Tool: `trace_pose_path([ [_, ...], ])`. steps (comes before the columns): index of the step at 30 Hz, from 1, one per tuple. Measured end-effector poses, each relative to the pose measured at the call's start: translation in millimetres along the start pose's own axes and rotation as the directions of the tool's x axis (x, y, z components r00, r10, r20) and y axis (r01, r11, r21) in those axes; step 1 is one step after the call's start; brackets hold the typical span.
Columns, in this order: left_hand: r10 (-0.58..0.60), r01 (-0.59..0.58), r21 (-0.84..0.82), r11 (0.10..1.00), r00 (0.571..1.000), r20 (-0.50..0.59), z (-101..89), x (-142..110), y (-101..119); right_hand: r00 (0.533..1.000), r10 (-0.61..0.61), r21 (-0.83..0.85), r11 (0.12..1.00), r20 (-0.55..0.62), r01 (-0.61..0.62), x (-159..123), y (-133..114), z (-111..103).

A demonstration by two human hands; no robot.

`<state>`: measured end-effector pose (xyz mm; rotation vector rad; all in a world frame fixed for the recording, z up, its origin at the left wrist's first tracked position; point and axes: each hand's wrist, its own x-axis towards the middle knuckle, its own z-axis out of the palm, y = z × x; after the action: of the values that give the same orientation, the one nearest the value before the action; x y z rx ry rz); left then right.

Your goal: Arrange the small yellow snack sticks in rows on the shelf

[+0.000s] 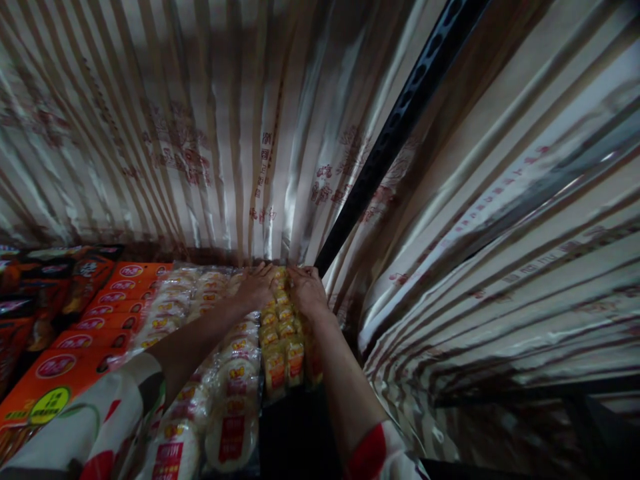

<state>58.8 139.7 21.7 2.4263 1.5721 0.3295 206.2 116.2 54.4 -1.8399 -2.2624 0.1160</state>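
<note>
Both hands reach to the far end of a row of small yellow snack packets (286, 312) in clear wrappers. My left hand (257, 287) lies over the back of the rows, its fingers stretched toward the yellow packets. On the other side of that row, my right hand (309, 291) rests at the back right corner, fingers extended and pointing inward; its fingertips are dim and partly hidden. Left of the yellow row stand rows of round white rice crackers (231, 433) in clear packs with red labels, partly under my left forearm.
Orange snack packs (55, 367) line up to the left, with dark-and-orange bags (90, 277) beyond. A pleated, printed plastic curtain (225, 133) hangs behind and to the right. A black perforated post (390, 133) slants down beside my right hand. A dark shelf surface (295, 433) shows in front.
</note>
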Motion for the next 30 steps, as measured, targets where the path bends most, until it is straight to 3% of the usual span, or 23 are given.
trace_pose_path([
  [5,0.021,-0.021,0.005,1.0,1.0,-0.006,-1.8,-3,2,0.999,0.041,-0.004,0.999,-0.031,-0.042,-4,-1,0],
  [10,0.023,-0.022,0.017,1.0,0.999,-0.037,-3.3,-4,1,0.976,0.119,-0.001,0.993,-0.183,-0.121,-10,4,0],
  [20,0.045,-0.045,0.024,0.999,0.999,-0.013,0.7,-6,-5,0.975,0.197,-0.016,0.98,-0.105,-0.2,-6,12,4],
  [25,0.016,-0.016,0.004,1.0,1.0,0.016,-8.6,-5,-10,0.965,0.154,0.045,0.988,-0.211,-0.148,-13,13,6],
  [30,0.029,-0.028,0.016,0.999,0.998,-0.061,-21.7,-22,-23,0.96,0.072,0.099,0.994,-0.271,-0.046,-27,1,5],
])
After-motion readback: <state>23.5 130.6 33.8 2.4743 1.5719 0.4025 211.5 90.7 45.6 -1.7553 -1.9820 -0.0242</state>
